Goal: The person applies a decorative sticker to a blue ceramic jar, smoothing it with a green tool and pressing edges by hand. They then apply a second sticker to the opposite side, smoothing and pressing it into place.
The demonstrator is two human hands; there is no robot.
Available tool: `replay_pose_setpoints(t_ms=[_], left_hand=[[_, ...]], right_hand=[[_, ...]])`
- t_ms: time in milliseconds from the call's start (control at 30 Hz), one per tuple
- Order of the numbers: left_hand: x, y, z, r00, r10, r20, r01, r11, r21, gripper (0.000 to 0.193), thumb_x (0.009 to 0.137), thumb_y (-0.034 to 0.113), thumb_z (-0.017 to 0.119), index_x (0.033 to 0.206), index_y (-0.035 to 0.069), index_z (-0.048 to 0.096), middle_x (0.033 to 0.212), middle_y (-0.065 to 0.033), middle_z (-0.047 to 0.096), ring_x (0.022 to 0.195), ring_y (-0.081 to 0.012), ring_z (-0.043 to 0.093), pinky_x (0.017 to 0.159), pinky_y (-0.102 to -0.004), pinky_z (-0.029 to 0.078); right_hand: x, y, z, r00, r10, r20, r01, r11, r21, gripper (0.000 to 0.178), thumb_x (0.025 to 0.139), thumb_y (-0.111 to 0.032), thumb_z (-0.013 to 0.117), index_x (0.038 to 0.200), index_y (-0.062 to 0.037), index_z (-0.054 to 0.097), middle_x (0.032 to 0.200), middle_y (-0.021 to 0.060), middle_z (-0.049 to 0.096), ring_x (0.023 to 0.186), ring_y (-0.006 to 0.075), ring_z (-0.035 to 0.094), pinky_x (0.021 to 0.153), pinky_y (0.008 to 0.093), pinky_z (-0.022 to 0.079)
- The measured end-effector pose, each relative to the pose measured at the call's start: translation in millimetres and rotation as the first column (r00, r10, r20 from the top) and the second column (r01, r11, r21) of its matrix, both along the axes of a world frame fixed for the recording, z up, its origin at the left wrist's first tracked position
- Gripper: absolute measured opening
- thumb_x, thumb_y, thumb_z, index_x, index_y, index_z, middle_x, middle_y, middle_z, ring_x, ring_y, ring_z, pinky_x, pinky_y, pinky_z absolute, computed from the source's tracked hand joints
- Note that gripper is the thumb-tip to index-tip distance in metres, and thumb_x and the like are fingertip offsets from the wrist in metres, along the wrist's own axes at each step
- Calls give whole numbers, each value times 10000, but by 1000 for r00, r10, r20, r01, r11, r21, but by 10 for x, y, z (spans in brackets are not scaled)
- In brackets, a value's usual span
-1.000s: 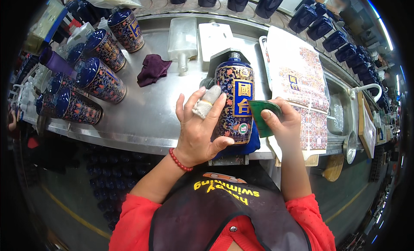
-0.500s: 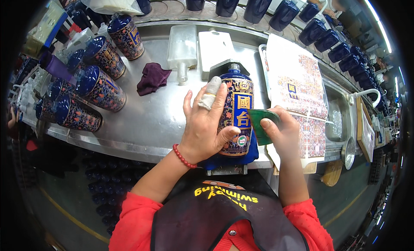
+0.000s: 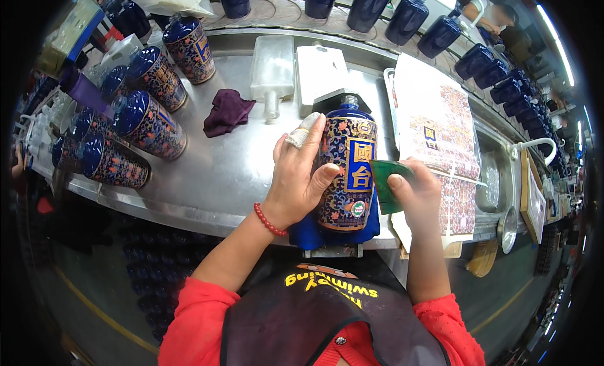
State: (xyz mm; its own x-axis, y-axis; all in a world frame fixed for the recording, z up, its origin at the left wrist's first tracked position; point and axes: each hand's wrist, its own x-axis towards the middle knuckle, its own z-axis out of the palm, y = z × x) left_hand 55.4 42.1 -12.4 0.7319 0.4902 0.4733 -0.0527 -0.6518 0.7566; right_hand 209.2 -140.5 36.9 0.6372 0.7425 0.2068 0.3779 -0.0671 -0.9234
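Note:
A blue bottle [image 3: 335,177] with a floral patterned wrap and a blue-and-gold front panel lies in a black holder, neck pointing away from me. Under its base is a blue cloth [image 3: 305,235]. My left hand [image 3: 296,177] rests along the bottle's left side, fingers stretched and thumb apart; one finger wears a pale wrapping. In my right hand [image 3: 418,190] is a thin green scraper [image 3: 388,186], pinched between thumb and fingers, its edge at the bottle's right side. Printed patterned sheets [image 3: 431,108] are stacked to the right of the bottle.
Several wrapped bottles [image 3: 148,127] stand at the left. A purple cloth [image 3: 228,113], a clear bottle [image 3: 272,70] and a white block [image 3: 321,67] occupy the steel bench. Plain blue bottles [image 3: 368,8] line a conveyor behind. At right are a sink [image 3: 491,177] and a metal ladle [image 3: 508,224].
My left hand has slid slightly off the bottle's front toward its left side. The green scraper has shifted a little to the right. The whole view has moved slightly.

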Motion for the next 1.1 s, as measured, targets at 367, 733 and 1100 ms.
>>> replay_pose_setpoints(t_ms=[367, 733, 1100], left_hand=[[-51, 6, -99, 1000, 30, 3, -30, 998, 64, 859, 1012, 647, 387, 1567, -4, 318, 1487, -247, 466, 1393, -393, 420, 1157, -569, 185], [-276, -195, -195, 999, 0, -55, 6, 995, 102, 900, 980, 724, 340, 1598, 71, 295, 1537, -236, 395, 1394, -446, 351, 1152, -630, 154], [-480, -349, -270, 990, -32, -135, 41, 997, 66, 934, 947, 758, 355, 1607, 101, 285, 1583, -230, 341, 1430, -440, 296, 1156, -645, 123]], right_hand=[[13, -9, -41, 999, 18, -41, -16, 998, 55, 170, 925, -118, 738, 979, 28, 670, 832, 9, 618, 757, 75, 563, 681, 219, 449], [-25, -63, -36, 989, 8, -145, 4, 997, 80, 190, 930, -115, 737, 1024, 34, 667, 873, 5, 624, 787, 71, 566, 702, 213, 454], [-111, -146, -26, 954, -53, -296, 72, 996, 53, 196, 943, -139, 747, 1058, 6, 681, 899, -7, 670, 787, 46, 599, 694, 196, 496]])
